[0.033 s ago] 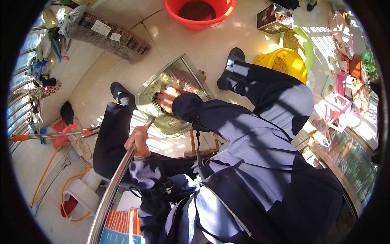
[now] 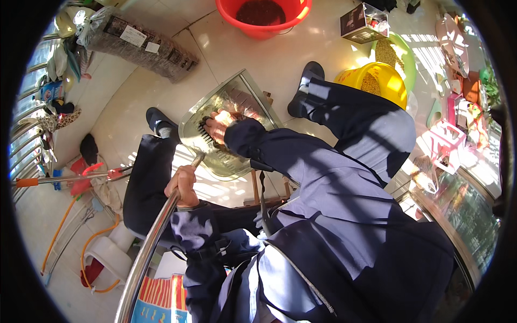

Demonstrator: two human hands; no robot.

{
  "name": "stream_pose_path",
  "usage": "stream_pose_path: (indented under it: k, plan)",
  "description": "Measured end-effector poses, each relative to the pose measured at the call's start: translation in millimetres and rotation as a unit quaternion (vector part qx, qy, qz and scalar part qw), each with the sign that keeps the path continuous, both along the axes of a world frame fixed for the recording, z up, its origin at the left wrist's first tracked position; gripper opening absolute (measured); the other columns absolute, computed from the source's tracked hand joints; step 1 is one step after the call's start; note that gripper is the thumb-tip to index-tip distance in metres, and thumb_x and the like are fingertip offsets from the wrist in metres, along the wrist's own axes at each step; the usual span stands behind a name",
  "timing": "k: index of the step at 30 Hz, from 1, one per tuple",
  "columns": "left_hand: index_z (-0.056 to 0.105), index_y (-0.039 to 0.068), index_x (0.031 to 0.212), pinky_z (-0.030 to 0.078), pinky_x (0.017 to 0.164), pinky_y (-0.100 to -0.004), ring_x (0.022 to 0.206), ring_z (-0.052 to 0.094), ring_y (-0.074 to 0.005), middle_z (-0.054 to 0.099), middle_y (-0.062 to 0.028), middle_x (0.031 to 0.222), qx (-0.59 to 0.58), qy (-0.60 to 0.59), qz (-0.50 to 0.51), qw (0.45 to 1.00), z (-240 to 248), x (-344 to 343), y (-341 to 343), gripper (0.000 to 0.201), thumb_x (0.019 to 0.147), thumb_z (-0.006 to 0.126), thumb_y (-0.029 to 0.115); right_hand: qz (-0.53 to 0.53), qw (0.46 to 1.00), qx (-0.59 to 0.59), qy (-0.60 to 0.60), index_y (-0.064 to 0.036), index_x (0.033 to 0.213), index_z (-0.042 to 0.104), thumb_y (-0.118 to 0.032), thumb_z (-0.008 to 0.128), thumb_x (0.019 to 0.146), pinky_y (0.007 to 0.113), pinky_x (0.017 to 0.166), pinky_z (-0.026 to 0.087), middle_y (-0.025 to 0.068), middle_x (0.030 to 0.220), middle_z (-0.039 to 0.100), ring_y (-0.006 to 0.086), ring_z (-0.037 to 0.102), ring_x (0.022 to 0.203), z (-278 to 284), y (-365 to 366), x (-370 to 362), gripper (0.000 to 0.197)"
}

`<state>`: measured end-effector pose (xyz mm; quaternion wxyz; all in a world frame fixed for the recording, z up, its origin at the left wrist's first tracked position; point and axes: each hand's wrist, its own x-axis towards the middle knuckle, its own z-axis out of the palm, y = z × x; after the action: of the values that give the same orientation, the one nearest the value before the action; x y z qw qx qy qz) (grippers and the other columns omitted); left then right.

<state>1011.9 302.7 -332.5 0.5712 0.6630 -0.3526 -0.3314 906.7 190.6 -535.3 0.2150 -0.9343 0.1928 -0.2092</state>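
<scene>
My left hand (image 2: 186, 185) is wrapped round a long shiny metal pole (image 2: 157, 231). The pole slopes up to the near side of a broad metal dustpan (image 2: 229, 171), which lies tilted between my feet. Inside the dustpan, my right hand (image 2: 219, 126) is closed over a dark brush (image 2: 204, 129). Its black bristles stick out on the left of the fingers and meet the pan's inner surface. Most of the brush is hidden under that hand. Reddish and brown patches show in the pan beyond the hand.
A red bucket (image 2: 226, 16) with dark contents stands ahead. On the right are a yellow bucket (image 2: 396, 86) and a green basin (image 2: 410, 59), both with grain-like contents, and a box (image 2: 355, 27). A wrapped bundle (image 2: 156, 59) lies far left; poles and an orange hose (image 2: 86, 247) are left.
My right hand has shifted slightly up and to the left in the pan with the brush. More of its bristles show. My left hand keeps its place on the pole.
</scene>
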Motion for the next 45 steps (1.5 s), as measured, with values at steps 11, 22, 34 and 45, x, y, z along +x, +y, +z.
stream_pose_path:
  k: [11, 22, 34, 45]
  plan:
    - [0.047, -0.004, 0.059, 0.036, 0.056, -0.0263, 0.054, 0.041, -0.0135, 0.047, -0.0069, 0.057, 0.023, 0.007, 0.023, 0.999, 2, -1, 1, 0.033, 0.09, 0.046, 0.011, 0.05, 0.996, 0.056, 0.054, -0.0111, 0.088, 0.062, -0.021, 0.055, 0.081, 0.037, 0.076, 0.043, 0.0045, 0.089, 0.058, 0.0241, 0.053, 0.09, 17, 12, -12, 0.014]
    - [0.047, -0.003, 0.06, 0.038, 0.06, -0.0293, 0.057, 0.041, -0.0145, 0.045, -0.0068, 0.058, 0.003, 0.021, 0.011, 1.0, 3, -2, 0, 0.035, 0.092, 0.046, 0.012, 0.054, 0.982, 0.13, 0.126, -0.0114, 0.093, 0.064, -0.024, 0.055, 0.082, 0.039, 0.081, 0.044, 0.0076, 0.099, 0.06, 0.0273, 0.054, 0.097, 16, 14, -9, 0.019]
    - [0.047, -0.003, 0.06, 0.04, 0.061, -0.031, 0.056, 0.041, -0.0149, 0.044, -0.0064, 0.057, -0.017, 0.011, -0.003, 1.0, 1, -1, -3, 0.036, 0.092, 0.047, 0.015, 0.086, 0.991, 0.063, 0.08, -0.0119, 0.072, 0.061, -0.02, 0.054, 0.08, 0.036, 0.071, 0.044, 0.0048, 0.079, 0.06, 0.0249, 0.055, 0.083, 21, 4, -8, 0.014]
    - [0.047, -0.003, 0.059, 0.039, 0.058, -0.0299, 0.055, 0.041, -0.0132, 0.044, -0.005, 0.056, 0.01, 0.007, -0.001, 1.0, 2, 0, 0, 0.036, 0.092, 0.047, 0.012, 0.215, 0.97, -0.021, 0.11, -0.0152, 0.067, 0.066, -0.025, 0.063, 0.064, 0.04, 0.075, 0.047, 0.0042, 0.082, 0.063, 0.0249, 0.058, 0.09, 20, 8, -33, 0.011]
